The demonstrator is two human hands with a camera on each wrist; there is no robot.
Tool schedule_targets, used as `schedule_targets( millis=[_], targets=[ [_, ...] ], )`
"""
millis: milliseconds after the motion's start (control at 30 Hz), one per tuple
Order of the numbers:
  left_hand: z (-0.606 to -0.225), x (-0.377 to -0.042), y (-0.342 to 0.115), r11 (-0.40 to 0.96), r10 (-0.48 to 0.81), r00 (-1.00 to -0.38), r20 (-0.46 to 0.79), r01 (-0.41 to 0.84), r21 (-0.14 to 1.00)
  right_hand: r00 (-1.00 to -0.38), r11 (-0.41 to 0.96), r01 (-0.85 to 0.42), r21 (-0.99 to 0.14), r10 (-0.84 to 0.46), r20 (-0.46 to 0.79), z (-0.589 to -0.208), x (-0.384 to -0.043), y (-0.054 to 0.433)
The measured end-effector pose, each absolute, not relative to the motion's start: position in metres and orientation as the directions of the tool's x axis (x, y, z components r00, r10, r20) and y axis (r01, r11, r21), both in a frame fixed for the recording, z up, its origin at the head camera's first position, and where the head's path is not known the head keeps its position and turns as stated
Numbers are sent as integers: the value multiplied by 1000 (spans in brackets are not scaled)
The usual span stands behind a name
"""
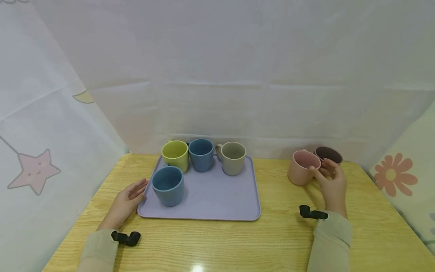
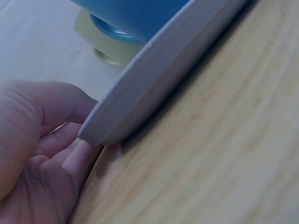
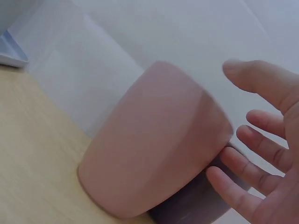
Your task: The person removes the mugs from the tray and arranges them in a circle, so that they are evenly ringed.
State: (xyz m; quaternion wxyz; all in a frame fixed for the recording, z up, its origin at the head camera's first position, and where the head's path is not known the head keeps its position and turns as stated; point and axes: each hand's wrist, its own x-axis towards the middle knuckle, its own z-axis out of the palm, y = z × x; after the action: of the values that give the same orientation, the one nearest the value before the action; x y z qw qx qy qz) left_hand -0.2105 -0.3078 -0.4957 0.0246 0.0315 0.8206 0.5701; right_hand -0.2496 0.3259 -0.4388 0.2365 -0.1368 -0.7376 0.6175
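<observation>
My right hand (image 1: 333,187) is beside a pink mug (image 1: 300,172) at the right of the table, fingers spread apart. In the right wrist view the fingertips (image 3: 229,156) are right at the pink mug's rim, and the thumb stands off from it. A dark purple-brown mug (image 1: 327,153) stands just behind, partly hidden by the pink mug and the hand. At the left, my left hand (image 1: 126,202) rests with relaxed fingers against the left edge of a lilac tray (image 1: 217,206). The left wrist view shows the fingers at the tray's rim (image 2: 140,88).
Several mugs stand on the tray: a blue one (image 1: 168,190) near its left front, then a yellow-green one (image 1: 176,155), another blue one (image 1: 202,158) and a grey one (image 1: 233,162) along its back. A white cloth (image 1: 217,109) hangs behind the wooden table (image 1: 204,241).
</observation>
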Motion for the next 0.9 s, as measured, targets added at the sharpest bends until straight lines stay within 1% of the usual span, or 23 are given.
schedule_targets(
  millis=[133, 233, 300, 367, 467, 533, 600, 767, 900],
  targets=[
    [-496, -210, -308, 348, 81, -997, 1, 29, 937, -797, 311, -165, -936, 517, 312, -428, -250, 319],
    [-495, -209, -308, 337, 80, -997, -2, 25, 941, -771, 361, -236, -902, 496, 400, -416, -248, 306],
    [-495, -209, -308, 331, 81, -997, -3, 24, 943, -769, 398, -278, -874, 453, 451, -409, -246, 296],
    [-495, -209, -307, 330, 81, -997, -4, 23, 944, -781, 430, -309, -848, 394, 485, -404, -245, 285],
    [-495, -210, -308, 331, 83, -997, -4, 24, 943, -791, 445, -369, -816, 312, 527, -400, -246, 268],
    [-495, -210, -308, 333, 83, -997, -3, 25, 942, -793, 444, -401, -801, 269, 546, -400, -250, 258],
    [-496, -210, -308, 339, 83, -997, -3, 25, 941, -805, 410, -426, -807, 236, 545, -402, -253, 248],
    [-496, -210, -308, 339, 86, -996, 2, 31, 940, -841, 330, -444, -833, 167, 514, -410, -258, 225],
    [-496, -210, -308, 335, 90, -996, 9, 39, 941, -858, 313, -454, -834, 97, 504, -415, -263, 210]
  ],
)
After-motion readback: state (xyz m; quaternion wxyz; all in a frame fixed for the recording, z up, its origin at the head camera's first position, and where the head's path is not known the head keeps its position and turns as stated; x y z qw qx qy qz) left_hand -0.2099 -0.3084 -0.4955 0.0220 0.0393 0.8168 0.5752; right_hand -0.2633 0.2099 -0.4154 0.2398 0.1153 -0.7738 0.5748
